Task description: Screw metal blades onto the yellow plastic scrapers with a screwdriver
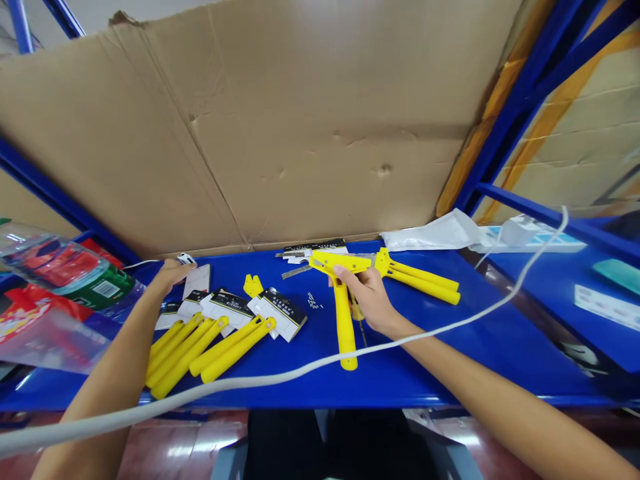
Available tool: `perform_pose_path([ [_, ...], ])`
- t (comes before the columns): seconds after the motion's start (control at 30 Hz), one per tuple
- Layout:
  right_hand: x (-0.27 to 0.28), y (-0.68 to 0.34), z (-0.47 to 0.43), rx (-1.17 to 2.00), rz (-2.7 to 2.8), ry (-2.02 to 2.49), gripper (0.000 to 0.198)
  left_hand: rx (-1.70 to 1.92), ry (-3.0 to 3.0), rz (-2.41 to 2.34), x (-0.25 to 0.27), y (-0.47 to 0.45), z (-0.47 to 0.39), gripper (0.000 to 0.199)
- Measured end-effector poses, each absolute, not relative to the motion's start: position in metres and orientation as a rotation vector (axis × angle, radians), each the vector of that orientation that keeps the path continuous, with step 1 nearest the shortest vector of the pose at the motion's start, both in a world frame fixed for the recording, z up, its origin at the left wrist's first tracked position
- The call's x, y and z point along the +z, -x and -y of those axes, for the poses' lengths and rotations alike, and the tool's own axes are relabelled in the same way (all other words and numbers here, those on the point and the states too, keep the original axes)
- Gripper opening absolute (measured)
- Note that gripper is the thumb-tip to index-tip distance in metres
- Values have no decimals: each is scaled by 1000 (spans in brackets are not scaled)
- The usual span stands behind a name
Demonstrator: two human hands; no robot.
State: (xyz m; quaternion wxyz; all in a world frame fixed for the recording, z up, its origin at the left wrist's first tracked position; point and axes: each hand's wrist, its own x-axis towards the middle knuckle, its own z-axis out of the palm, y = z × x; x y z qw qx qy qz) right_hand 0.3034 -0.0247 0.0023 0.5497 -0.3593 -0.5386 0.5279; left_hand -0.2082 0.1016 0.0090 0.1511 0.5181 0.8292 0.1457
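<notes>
My right hand is closed round the head of a yellow scraper, whose handle points down toward the table's front edge. A thin dark shaft with an amber handle, like a screwdriver, shows below that palm, partly hidden. At the back left, my left hand has its fingers curled at a small white-and-dark piece by a thin white cable. A pale flat slab lies beside it. Several small metal bits lie left of the scraper. More yellow scraper pieces lie to the right.
Yellow handles with black-and-white cards lie front left. A yellow head piece and metal blades sit behind. A thick white cable crosses in front. A bottle is left; a white pouch is at the back.
</notes>
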Motion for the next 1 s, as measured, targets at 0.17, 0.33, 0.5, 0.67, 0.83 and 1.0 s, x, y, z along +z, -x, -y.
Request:
perform_pose_path([
  [0.17,5,-303,27,1296,1279,861,59,557,-1327,-2344,0,215,-99,51],
  [0.33,6,-303,28,1296,1314,895,60,648,-1332,-2335,1,219,-99,68],
  [0.5,10,-304,30,1313,1325,885,58,676,-1319,-2349,4,216,-97,73],
  [0.67,14,-305,31,1263,1325,859,56,681,-1306,-2359,6,214,-94,83],
  [0.83,11,-307,30,1265,1306,875,56,663,-1299,-2372,6,216,-95,91],
  [1.0,8,-307,31,1259,1357,873,54,632,-1293,-2394,3,219,-98,96],
])
